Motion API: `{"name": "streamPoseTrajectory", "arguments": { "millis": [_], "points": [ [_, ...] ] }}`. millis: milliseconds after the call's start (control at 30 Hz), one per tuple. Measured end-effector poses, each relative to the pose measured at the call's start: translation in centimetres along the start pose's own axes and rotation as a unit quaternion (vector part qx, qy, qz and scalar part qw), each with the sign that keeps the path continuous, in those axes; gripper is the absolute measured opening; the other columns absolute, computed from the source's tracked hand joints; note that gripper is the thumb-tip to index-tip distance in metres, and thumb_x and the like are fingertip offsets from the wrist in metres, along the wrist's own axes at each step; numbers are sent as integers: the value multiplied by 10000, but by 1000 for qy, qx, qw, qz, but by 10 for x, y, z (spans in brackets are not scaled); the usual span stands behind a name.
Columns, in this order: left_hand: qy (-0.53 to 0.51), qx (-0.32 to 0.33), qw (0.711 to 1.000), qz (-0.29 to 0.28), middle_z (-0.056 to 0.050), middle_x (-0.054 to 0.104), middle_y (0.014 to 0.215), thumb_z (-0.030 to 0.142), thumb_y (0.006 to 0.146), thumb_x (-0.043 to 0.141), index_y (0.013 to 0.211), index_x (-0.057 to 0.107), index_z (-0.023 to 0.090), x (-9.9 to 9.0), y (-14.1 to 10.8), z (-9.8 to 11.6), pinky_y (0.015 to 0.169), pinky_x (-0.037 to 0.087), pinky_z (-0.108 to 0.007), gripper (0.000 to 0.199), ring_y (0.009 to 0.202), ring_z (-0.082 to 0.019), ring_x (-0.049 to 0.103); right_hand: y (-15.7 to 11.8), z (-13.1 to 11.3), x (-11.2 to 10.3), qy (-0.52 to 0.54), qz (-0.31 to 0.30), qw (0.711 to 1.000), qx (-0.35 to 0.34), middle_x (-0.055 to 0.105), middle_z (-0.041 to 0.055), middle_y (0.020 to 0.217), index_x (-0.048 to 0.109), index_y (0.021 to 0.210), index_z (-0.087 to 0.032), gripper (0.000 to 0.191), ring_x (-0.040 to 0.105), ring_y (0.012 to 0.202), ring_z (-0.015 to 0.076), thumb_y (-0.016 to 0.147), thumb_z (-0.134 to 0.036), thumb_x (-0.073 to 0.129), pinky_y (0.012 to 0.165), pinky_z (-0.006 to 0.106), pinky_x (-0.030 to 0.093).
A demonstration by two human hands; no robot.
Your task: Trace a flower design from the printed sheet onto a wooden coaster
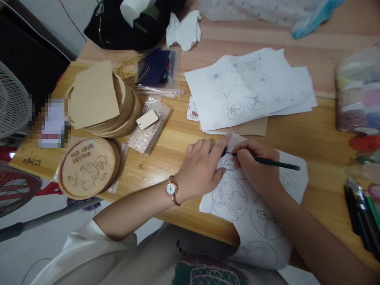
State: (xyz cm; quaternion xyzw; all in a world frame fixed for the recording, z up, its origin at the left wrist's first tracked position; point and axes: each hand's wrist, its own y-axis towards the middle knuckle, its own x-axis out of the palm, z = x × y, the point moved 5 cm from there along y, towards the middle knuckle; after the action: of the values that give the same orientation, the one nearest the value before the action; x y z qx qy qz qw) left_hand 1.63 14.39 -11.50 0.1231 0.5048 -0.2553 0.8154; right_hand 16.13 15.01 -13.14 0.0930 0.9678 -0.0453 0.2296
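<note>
My right hand [257,162] is closed around a slim dark pencil [277,162], its tip over a line-drawn flower on a white sheet of paper [261,198]. The sheet carries several circled flower drawings and hangs over the table's near edge. My left hand [203,164], with a watch [171,189] on its wrist, lies spread across the sheet's left edge and the table. By its index finger shows a small dark shape that I cannot make out. Part of the drawing is hidden by my hands.
More drawn sheets [228,93] lie beyond my hands. On the left stand stacked round wooden pieces [135,114] under brown card [93,95], and a drawn wooden disc [89,168]. Plastic packets [148,134] lie between. Pens [363,213] and jars [359,95] are at the right.
</note>
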Motion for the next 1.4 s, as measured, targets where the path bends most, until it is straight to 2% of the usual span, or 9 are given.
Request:
{"name": "streamPoseTrajectory", "arguments": {
  "millis": [67,200,267,700,1200,1400],
  "points": [
    [2,14,1000,9,-104,514,1114,310,832,539,1444,208,181,0,-1,1,800,348,-396,708,1008,-265,442,1,0,0,0,1,1000,-3,568,-67,485,640,624,-213,163,509,446,93,674,-173,490,454,202,391],
    [-11,58,997,40,-121,457,1331,245,823,545,1401,307,176,-3,-1,4,895,314,-413,629,1169,-276,388,2,2,-1,3,3,1000,2,559,-62,474,636,607,-209,167,497,434,96,675,-190,484,447,205,384],
    [-20,71,996,41,-115,456,1368,223,825,540,1371,357,173,-3,-1,5,932,292,-416,578,1220,-274,367,2,3,-1,9,0,1000,14,559,-57,470,634,602,-207,171,501,434,102,675,-201,480,445,209,385],
    [-49,53,997,10,-108,469,1360,254,825,556,1353,387,180,0,2,1,954,308,-420,560,1234,-269,384,2,4,0,21,-7,998,57,573,-44,477,617,590,-197,158,514,429,107,673,-206,483,459,219,415],
    [-55,41,998,2,-105,474,1361,250,824,551,1331,408,173,0,2,1,946,309,-412,532,1233,-264,381,1,4,-1,20,-4,999,43,572,-52,481,634,613,-208,155,503,421,99,673,-206,491,462,216,411],
    [-66,38,997,2,-92,486,1338,242,819,549,1338,397,212,0,2,0,942,313,-426,542,1220,-271,389,2,4,0,16,-6,999,38,570,-48,474,635,605,-204,159,515,426,104,668,-201,489,462,216,412]
  ]
}}
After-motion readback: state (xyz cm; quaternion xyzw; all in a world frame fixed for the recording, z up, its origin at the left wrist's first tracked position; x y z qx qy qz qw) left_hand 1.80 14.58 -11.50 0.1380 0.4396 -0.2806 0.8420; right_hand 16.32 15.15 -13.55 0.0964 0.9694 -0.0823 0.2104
